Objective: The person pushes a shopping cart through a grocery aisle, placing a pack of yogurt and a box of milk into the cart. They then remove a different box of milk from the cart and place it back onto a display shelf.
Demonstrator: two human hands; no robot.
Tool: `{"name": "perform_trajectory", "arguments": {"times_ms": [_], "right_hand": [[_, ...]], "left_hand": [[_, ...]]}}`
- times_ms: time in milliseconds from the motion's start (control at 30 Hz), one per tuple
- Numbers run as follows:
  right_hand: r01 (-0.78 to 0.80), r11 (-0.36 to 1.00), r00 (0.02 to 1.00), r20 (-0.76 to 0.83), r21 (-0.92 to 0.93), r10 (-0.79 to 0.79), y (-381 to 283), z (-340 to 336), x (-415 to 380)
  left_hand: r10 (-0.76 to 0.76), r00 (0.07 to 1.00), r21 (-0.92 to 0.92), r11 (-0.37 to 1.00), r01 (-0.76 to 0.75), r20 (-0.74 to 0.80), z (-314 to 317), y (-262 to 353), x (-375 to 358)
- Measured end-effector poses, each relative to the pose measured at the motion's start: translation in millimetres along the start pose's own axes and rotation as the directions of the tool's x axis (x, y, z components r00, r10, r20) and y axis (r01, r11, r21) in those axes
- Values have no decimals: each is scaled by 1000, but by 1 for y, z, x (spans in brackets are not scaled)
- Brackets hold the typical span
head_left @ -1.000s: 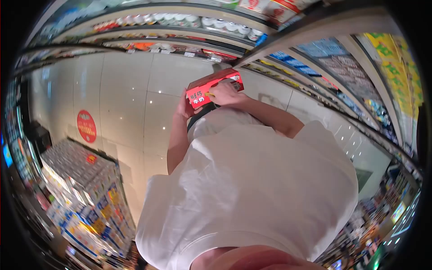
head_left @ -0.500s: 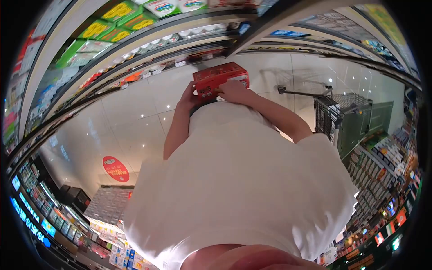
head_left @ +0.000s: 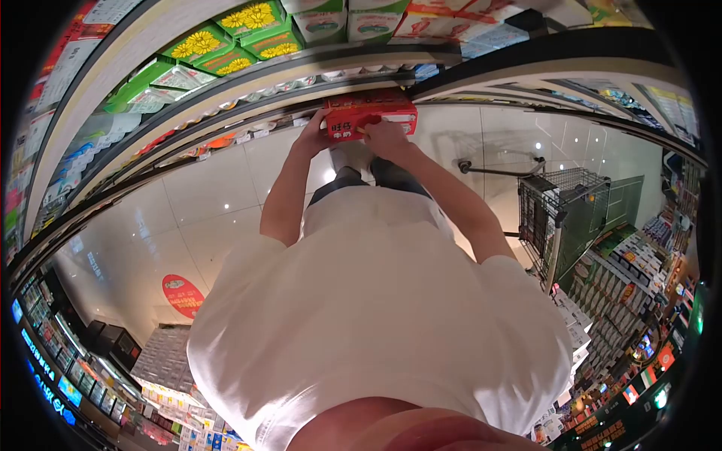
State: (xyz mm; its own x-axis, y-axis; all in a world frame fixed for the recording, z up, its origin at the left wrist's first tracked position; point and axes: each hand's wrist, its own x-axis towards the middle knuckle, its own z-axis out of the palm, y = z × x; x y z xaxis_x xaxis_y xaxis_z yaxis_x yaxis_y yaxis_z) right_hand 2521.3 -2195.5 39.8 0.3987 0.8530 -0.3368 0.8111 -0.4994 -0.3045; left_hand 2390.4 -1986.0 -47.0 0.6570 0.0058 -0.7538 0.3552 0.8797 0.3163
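A red carton box with white and yellow lettering is held out in front of me, close to the lower store shelf. My left hand grips its left end. My right hand holds the near edge of the box from below. Both arms reach forward over my white shirt. The box's far side is hidden against the shelf edge.
Curved shelves with green sunflower cartons and bottled goods run along the top. A metal shopping cart stands to the right. A stacked display of cartons is at lower left; a red round sticker lies on the floor tiles.
The view swung toward the shelves and the cart came into sight. Both hands have carried the red box forward and up, nearer the lower shelf.
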Motion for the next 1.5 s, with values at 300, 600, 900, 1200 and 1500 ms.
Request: {"name": "perform_trajectory", "arguments": {"times_ms": [300, 600, 900, 1200, 1500], "right_hand": [[-103, 994, 994, 22, -31, 104, 10, 27, 37], [-149, 984, 981, 111, -95, 159, 24, 57, 68], [-289, 950, 941, 145, -119, 305, 7, 28, 86], [-283, 959, 959, -25, -5, 283, 12, 13, 108], [-252, 968, 943, -220, 12, 249, 20, 54, 107]], "left_hand": [[71, 997, -154, 985, -71, -8, -9, 23, 40], [109, 988, -225, 971, -82, 113, -36, 21, 73], [192, 981, -375, 911, -171, 19, -67, 14, 132], [269, 962, -242, 932, -272, -47, -32, 18, 127], [240, 968, -210, 945, -251, -77, -23, 11, 79]]}}
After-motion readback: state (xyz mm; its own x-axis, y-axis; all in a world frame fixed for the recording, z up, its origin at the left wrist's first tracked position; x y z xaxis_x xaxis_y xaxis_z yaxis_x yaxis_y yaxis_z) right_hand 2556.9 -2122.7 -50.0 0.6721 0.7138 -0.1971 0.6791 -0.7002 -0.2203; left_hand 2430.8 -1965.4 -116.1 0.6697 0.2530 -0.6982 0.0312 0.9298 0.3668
